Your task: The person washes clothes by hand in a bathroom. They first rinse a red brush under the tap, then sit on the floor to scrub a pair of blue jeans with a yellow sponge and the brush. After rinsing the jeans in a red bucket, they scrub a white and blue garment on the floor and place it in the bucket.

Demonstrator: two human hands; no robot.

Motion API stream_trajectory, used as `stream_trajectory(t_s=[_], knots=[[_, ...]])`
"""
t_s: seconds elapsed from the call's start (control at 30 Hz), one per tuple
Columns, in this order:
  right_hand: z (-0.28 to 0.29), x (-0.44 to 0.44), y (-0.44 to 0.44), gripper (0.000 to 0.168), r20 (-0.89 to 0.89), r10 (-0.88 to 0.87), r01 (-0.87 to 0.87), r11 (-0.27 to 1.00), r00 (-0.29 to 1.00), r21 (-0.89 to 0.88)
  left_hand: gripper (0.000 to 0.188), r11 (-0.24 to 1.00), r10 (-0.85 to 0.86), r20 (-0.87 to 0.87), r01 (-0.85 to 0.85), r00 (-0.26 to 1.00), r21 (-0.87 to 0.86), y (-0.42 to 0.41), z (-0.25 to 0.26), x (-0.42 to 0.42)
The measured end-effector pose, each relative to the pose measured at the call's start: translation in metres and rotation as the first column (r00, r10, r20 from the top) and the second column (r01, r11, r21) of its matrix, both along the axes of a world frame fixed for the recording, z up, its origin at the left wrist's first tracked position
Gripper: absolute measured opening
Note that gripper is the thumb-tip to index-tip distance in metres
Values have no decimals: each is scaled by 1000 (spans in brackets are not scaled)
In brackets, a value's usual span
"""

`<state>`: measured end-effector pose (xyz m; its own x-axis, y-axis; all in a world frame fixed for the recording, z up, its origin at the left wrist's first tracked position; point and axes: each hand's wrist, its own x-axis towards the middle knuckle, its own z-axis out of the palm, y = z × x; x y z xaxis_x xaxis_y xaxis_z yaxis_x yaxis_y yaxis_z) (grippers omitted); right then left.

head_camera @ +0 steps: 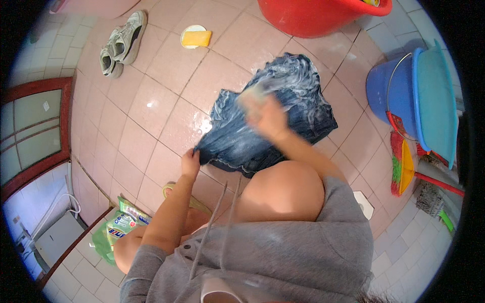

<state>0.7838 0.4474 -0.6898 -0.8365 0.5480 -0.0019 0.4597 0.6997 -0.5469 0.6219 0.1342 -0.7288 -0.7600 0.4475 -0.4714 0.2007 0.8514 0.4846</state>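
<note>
Wet dark-blue denim shorts (303, 106) lie spread on the pink tiled floor, with white suds over their upper part and left edge. My left hand (190, 163) pinches the near left corner of the denim. My right hand (267, 117), blurred by motion, is closed around a pale brush (252, 96) over the middle of the denim; the brush is too blurred to make out its bristles. Beyond the cloth, a yellow bar of soap (197, 38) rests on a round white dish (194, 28).
A red plastic basin (322, 19) stands at the top, white sneakers (125, 41) at the upper left. To the right are a blue bucket (390, 87), a yellow dustpan (407, 166) and a red-green broom (396, 163). A green detergent bag (117, 227) sits by my left leg.
</note>
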Motion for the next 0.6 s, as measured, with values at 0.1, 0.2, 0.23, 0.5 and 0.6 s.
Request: stream_trajectory(t_s=[0.1, 0.2, 0.23, 0.5, 0.6], knots=[[-26, 25, -87, 53, -104, 451, -461, 879, 886, -123, 25, 905, 392, 254, -420, 884, 67, 9, -25, 0], [-20, 43, 14, 52, 247, 160, -192, 975, 956, 109, 25, 899, 434, 349, -427, 830, -102, 26, 20, -13], [-16, 59, 53, 54, 224, -83, 71, 995, 971, 63, 26, 902, 426, 355, -418, 832, -105, 16, 21, -17], [-3, 29, -25, 61, -42, -44, 42, 999, 998, -26, 34, 969, 245, 458, -231, 854, -87, 63, 60, 12], [-15, 27, -89, 55, 43, 237, -234, 970, 971, -63, 38, 995, 88, 435, -61, 896, -77, 61, 51, 3]])
